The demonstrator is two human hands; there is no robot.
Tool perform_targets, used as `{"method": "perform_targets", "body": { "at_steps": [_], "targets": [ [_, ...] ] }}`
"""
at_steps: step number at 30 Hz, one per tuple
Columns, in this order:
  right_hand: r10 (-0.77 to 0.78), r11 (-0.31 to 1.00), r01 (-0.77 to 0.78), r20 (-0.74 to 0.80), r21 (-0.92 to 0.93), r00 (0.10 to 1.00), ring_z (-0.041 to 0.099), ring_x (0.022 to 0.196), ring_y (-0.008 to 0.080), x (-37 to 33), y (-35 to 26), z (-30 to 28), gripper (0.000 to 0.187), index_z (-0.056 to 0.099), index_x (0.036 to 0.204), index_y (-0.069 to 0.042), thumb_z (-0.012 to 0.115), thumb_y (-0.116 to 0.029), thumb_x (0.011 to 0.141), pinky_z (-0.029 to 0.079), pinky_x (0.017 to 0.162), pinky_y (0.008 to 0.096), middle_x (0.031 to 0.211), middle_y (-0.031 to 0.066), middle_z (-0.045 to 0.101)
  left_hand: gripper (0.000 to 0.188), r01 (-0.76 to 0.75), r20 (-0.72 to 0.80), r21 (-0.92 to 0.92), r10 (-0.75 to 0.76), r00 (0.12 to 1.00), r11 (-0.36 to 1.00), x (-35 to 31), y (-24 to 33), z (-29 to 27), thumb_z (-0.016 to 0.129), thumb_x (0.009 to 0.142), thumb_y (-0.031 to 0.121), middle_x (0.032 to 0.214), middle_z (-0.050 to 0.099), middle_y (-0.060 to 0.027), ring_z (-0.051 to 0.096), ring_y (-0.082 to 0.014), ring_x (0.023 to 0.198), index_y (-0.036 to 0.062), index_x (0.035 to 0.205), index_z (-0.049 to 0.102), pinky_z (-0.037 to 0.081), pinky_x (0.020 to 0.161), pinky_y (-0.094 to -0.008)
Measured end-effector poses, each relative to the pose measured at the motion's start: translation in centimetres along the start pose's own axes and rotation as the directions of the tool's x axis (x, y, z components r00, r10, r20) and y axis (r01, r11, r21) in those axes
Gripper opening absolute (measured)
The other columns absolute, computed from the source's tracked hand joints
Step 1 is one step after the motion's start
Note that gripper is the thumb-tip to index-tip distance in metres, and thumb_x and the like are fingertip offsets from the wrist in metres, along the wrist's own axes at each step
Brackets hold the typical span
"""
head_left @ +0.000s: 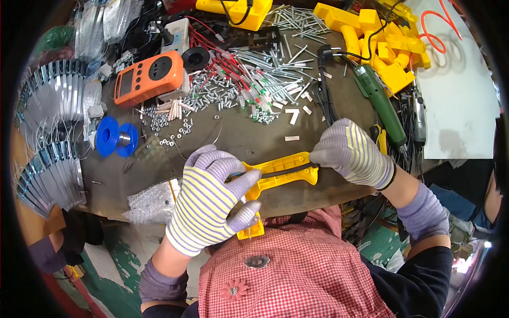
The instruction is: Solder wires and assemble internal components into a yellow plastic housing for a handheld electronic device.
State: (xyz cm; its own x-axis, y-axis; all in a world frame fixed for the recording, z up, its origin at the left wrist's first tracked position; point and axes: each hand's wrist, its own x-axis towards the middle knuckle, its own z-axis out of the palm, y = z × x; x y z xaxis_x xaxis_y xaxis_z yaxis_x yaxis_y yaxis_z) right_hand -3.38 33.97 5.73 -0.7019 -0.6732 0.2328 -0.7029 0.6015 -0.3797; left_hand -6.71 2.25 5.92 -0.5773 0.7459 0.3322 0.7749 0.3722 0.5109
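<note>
Yellow handle shell (281, 178) over near edge of table (323, 196), clutched by left end in left hand (209, 193), lengthwise pretty much toward right hand (352, 153), pinching black cable (290, 170).

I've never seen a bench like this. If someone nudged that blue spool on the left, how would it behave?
The blue spool would probably roll, since its ends are round. It may feel heavy for its size, as silvery, metallic-looking wire is wound around its core. Its smooth, plastic-looking surface suggests it's stiff and perhaps slightly slippery.
</note>
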Motion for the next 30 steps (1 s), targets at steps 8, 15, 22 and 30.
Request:
{"method": "perform_targets", "body": {
  "at_steps": [8, 15, 22, 30],
  "targets": [
    [-0.141, 0.977, 0.149, 0.066, -0.149, 0.988, 0.066, 0.084, 0.0283, 0.4, -0.1, -0.7, 0.022, 0.066, 0.099, -0.011, 0.073, -0.018, 0.079, 0.051, 0.077, 0.0415, 0.097, 0.0065, 0.068, 0.041, -0.024, -0.055, -0.050, 0.021, 0.998, 0.998, -0.4, -0.3, 0.3, 0.072, 0.063, 0.026, 0.091, 0.064, -0.0111, 0.061, -0.0326, 0.087, 0.0048, 0.098, 0.072, 0.048, 0.081, -0.0474],
    [0.284, 0.931, -0.287, 0.048, 0.224, 0.958, 0.069, 0.086, 0.0311, 1.9, -2.7, 0.7, 0.040, 0.061, 0.113, -0.004, 0.078, -0.024, 0.083, 0.055, 0.074, 0.0391, 0.105, 0.0135, 0.070, 0.037, -0.005, -0.044, -0.066, 0.003, 0.999, 0.998, -0.2, -0.3, 0.3, 0.072, 0.064, 0.024, 0.091, 0.064, -0.0105, 0.061, -0.0325, 0.088, 0.0048, 0.096, 0.071, 0.048, 0.082, -0.0474],
    [0.345, 0.860, -0.442, 0.347, 0.256, 0.872, 0.066, 0.086, 0.0408, 7.0, -3.3, 0.8, 0.032, 0.065, 0.109, -0.002, 0.066, -0.027, 0.089, 0.052, 0.079, 0.0466, 0.092, 0.0222, 0.067, 0.033, -0.011, -0.044, -0.137, 0.005, 0.999, 0.991, -0.1, -0.5, 0.0, 0.074, 0.066, 0.023, 0.095, 0.063, -0.0117, 0.060, -0.0331, 0.090, 0.0050, 0.094, 0.069, 0.048, 0.085, -0.0479],
    [0.369, 0.816, -0.529, 0.494, 0.234, 0.787, 0.065, 0.094, 0.0416, 9.0, -3.6, 1.0, 0.035, 0.070, 0.103, -0.003, 0.066, -0.036, 0.090, 0.051, 0.084, 0.0474, 0.094, 0.0221, 0.069, 0.028, 0.071, -0.150, -0.282, -0.117, 0.982, 0.957, -0.3, -0.2, -0.3, 0.072, 0.076, 0.022, 0.101, 0.064, -0.0148, 0.060, -0.0344, 0.098, 0.0043, 0.097, 0.068, 0.049, 0.087, -0.0436]
  ]
}}
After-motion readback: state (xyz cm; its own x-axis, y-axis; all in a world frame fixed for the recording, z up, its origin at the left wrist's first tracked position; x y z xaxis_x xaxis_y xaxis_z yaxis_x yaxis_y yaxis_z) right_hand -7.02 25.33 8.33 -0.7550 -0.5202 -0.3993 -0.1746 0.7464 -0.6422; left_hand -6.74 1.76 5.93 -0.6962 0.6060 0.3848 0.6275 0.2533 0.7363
